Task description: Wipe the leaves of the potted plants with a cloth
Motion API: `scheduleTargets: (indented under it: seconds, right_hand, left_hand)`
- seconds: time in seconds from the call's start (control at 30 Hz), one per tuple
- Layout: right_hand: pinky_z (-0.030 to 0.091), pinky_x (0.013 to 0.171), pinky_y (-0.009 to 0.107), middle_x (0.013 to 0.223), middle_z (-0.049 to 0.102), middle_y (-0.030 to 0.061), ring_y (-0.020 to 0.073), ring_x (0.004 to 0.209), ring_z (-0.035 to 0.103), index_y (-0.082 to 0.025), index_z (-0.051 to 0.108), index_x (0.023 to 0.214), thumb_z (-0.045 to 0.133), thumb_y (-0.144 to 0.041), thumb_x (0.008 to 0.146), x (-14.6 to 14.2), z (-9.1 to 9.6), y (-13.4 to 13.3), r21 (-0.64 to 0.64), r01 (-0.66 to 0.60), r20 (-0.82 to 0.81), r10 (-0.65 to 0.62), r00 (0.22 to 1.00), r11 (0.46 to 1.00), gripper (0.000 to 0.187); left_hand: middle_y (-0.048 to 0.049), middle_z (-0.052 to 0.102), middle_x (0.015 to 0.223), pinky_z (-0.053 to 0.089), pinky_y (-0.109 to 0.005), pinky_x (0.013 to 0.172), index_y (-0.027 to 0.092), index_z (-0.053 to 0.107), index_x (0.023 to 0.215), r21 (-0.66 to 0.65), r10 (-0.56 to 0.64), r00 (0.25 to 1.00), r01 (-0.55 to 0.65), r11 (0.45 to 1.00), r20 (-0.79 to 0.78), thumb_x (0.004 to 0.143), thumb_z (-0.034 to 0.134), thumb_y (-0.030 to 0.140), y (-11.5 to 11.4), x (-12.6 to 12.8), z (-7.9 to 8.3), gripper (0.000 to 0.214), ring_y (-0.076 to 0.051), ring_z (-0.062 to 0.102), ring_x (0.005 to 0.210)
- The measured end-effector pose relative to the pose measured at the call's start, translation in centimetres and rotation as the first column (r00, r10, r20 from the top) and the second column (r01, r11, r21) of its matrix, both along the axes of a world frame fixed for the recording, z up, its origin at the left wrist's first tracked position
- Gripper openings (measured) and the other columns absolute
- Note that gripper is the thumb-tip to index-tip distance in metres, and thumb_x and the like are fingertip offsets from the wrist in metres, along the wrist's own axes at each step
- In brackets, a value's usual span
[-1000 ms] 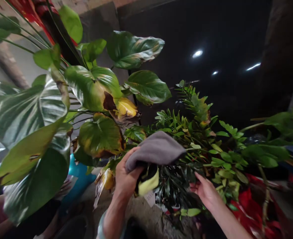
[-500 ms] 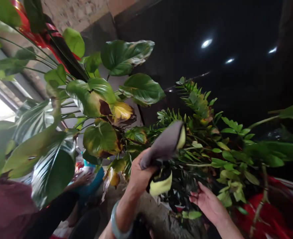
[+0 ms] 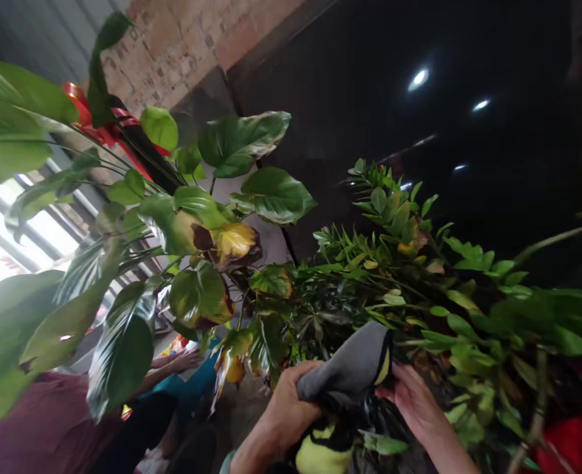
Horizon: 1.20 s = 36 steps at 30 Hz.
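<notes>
In my left hand (image 3: 291,405) is a folded cloth (image 3: 347,368), grey on one side and yellow on the other, with a dark trimmed edge. The fingers wrap round its near end, and a yellow part hangs below. My right hand (image 3: 419,401) is at the far edge of the cloth. Its fingertips are partly hidden there, so I cannot tell whether they grip it. Just below the cloth is a green leaf (image 3: 382,442). Low leafy plants (image 3: 370,263) spread behind both hands.
A tall broad-leaved plant (image 3: 271,194) with some browned leaves fills the left, with a red ribbon (image 3: 88,118) on it. Behind stands a dark glossy panel (image 3: 394,79) beside a brick wall (image 3: 172,46). Another person in a maroon top (image 3: 64,421) is at lower left. Something red (image 3: 572,441) lies lower right.
My left hand has lowered the cloth and brought it rightward, close to my right hand. The right hand, earlier apart with fingers spread, is now at the cloth's edge. The view has shifted.
</notes>
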State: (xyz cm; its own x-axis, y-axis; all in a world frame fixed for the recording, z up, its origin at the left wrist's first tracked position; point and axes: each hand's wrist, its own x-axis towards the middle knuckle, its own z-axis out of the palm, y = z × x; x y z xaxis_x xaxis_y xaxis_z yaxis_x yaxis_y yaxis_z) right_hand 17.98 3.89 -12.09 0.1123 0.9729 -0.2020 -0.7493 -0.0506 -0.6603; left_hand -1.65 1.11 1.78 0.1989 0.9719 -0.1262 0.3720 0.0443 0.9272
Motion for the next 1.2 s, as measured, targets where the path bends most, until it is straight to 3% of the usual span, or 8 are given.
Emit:
scheduleTargets:
  seconds: [0.23,0.47,0.63,0.73,0.87,0.97,1.1,1.2]
  right_hand:
    - [0.048,0.042,0.029,0.053,0.068,0.0001,0.0157,0.045,0.056,-0.021,0.07,0.055,0.09,-0.026,0.036,-0.8,0.1,0.3,-0.091,-0.094,-0.224,0.071,0.972,0.991,0.029]
    - [0.051,0.049,0.03,0.06,0.072,-0.0007,0.0184,0.052,0.063,-0.025,0.07,0.056,0.089,-0.031,0.043,0.6,-1.3,0.4,-0.055,-0.148,-0.182,0.136,0.974,0.987,0.024]
    - [0.053,0.053,0.032,0.063,0.074,0.0035,0.0193,0.054,0.064,-0.023,0.074,0.062,0.088,-0.026,0.044,0.8,-2.6,0.4,-0.013,-0.22,-0.213,0.212,0.954,0.975,0.024]
    - [0.055,0.057,0.035,0.069,0.076,0.0053,0.0212,0.058,0.067,-0.022,0.075,0.067,0.087,-0.025,0.046,0.8,-2.8,0.5,0.015,-0.227,-0.267,0.222,0.938,0.974,0.024]
    - [0.056,0.058,0.036,0.078,0.078,0.007,0.0245,0.066,0.07,-0.022,0.075,0.067,0.087,-0.025,0.047,1.2,-3.0,0.6,0.025,-0.243,-0.253,0.242,0.937,0.97,0.024]
    - [0.057,0.062,0.039,0.074,0.078,0.0051,0.0265,0.067,0.07,-0.024,0.073,0.062,0.087,-0.026,0.044,1.5,-3.1,0.6,-0.017,-0.235,-0.239,0.224,0.945,0.972,0.022]
    - [0.058,0.066,0.042,0.074,0.078,0.004,0.0265,0.067,0.071,-0.025,0.071,0.061,0.086,-0.028,0.045,1.4,-2.8,0.4,-0.047,-0.188,-0.257,0.17,0.951,0.981,0.021]
    - [0.058,0.063,0.039,0.076,0.078,0.0033,0.025,0.07,0.071,-0.025,0.071,0.059,0.084,-0.026,0.048,1.1,-2.6,0.4,-0.048,-0.179,-0.305,0.157,0.939,0.983,0.018]
  left_hand:
    - [0.0006,0.071,0.084,0.048,-0.028,0.081,0.018,0.072,0.09,0.366,0.283,0.952,-0.305,0.879,0.115,0.047,0.065,0.011,4.3,1.7,4.0,0.044,-0.019,0.062,0.082]
    - [0.0008,0.068,0.076,0.045,-0.022,0.067,0.014,0.074,0.08,0.063,-0.116,0.978,0.128,0.99,-0.171,0.048,0.061,0.005,0.7,2.6,-0.6,0.036,-0.017,0.059,0.074]
    - [0.0011,0.069,0.077,0.049,-0.026,0.072,0.015,0.072,0.09,0.311,0.172,0.984,-0.178,0.934,0.048,0.05,0.07,0.016,2.1,2.2,4.4,0.041,-0.017,0.06,0.074]
    - [0.0016,0.067,0.079,0.048,-0.026,0.074,0.016,0.071,0.093,0.441,0.278,0.956,-0.292,0.849,0.097,0.051,0.067,0.016,4.2,3.0,4.3,0.041,-0.016,0.06,0.076]
    - [0.0022,0.067,0.073,0.047,-0.024,0.071,0.015,0.073,0.078,0.242,0.04,0.974,0.016,0.97,-0.224,0.046,0.061,0.006,3.2,3.0,0.8,0.035,-0.016,0.06,0.074]
    - [-0.0003,0.071,0.082,0.048,-0.025,0.072,0.016,0.074,0.084,0.172,-0.095,0.964,0.141,0.975,-0.25,0.048,0.062,0.008,1.5,1.8,1.2,0.039,-0.019,0.063,0.08]
    - [-0.0016,0.072,0.091,0.05,-0.028,0.08,0.017,0.072,0.093,0.43,0.104,0.995,-0.095,0.898,0.004,0.051,0.065,0.013,2.7,1.4,4.6,0.043,-0.02,0.064,0.086]
    - [-0.0016,0.071,0.093,0.049,-0.031,0.083,0.017,0.07,0.096,0.502,0.24,0.97,-0.23,0.834,0.047,0.052,0.063,0.014,4.2,2.4,3.7,0.045,-0.02,0.064,0.087]
